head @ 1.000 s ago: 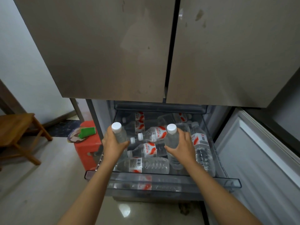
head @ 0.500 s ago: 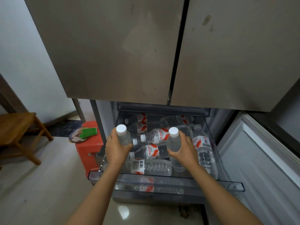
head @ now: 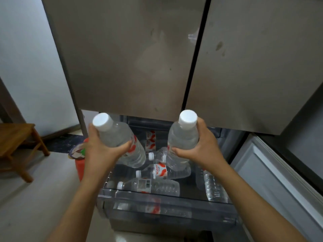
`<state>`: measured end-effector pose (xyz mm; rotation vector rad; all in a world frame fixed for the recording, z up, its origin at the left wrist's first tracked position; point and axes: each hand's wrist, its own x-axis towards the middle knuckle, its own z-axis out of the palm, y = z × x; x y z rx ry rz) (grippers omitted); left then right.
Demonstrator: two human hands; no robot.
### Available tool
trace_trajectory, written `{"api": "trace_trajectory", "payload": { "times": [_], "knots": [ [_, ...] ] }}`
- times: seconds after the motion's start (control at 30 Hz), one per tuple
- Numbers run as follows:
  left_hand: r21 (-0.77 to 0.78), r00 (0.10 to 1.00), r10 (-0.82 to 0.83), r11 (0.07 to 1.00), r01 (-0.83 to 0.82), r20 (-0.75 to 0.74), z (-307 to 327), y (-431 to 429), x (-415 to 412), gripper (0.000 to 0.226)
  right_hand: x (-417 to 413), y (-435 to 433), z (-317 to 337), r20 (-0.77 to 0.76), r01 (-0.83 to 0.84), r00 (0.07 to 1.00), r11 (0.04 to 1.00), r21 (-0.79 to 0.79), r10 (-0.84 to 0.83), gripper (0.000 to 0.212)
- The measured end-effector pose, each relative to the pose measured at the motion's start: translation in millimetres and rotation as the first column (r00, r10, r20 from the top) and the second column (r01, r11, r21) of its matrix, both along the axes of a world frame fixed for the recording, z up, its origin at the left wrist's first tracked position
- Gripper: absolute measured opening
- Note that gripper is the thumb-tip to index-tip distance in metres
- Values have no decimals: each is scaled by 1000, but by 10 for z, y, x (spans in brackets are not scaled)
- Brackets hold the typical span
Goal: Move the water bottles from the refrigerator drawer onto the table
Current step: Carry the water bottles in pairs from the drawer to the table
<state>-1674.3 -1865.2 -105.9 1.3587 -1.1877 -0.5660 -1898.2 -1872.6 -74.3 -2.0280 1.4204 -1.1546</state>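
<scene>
My left hand [head: 100, 151] grips a clear water bottle [head: 117, 135] with a white cap and red-and-white label, lifted above the open refrigerator drawer [head: 166, 208]. My right hand [head: 201, 147] holds a second water bottle [head: 184, 135], also raised above the drawer, cap tilted toward me. Several more bottles lie on their sides inside the clear drawer, among them one at the front [head: 150, 186] and one in the middle [head: 160, 172]. Another bottle [head: 215, 187] lies along the drawer's right side, partly hidden by my right forearm.
The closed upper fridge doors [head: 132, 55] hang just behind the raised bottles. A lower fridge door [head: 272, 173] stands open at the right. A red stool [head: 79, 166] sits left of the drawer, and a wooden stool [head: 15, 140] stands farther left on the tiled floor.
Both hands have lifted their bottles up out of the drawer and toward me. The view has moved closer to the fridge.
</scene>
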Motion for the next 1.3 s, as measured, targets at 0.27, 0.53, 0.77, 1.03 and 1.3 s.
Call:
{"api": "trace_trajectory", "payload": {
  "times": [0.27,0.53,0.77,1.03,1.3],
  "knots": [
    [-75,978,200,976,-203,-53,359,606,723,76,777,-52,282,207,-330,922,944,-20,326,74],
    [32,838,541,841,-540,-75,176,1395,1459,78,1930,-86,-13,251,-658,745,743,123,618,73],
    [161,719,688,724,-670,-98,-303,1931,1883,71,2843,28,-511,212,-767,639,592,246,740,75],
    [333,712,701,681,-652,-38,-737,1915,1977,72,3137,-8,-1019,115,-758,618,552,347,777,67],
    [351,734,679,684,-639,14,-655,1810,1601,64,2863,-250,-1000,116,-780,593,532,331,797,67]
  ]
}}
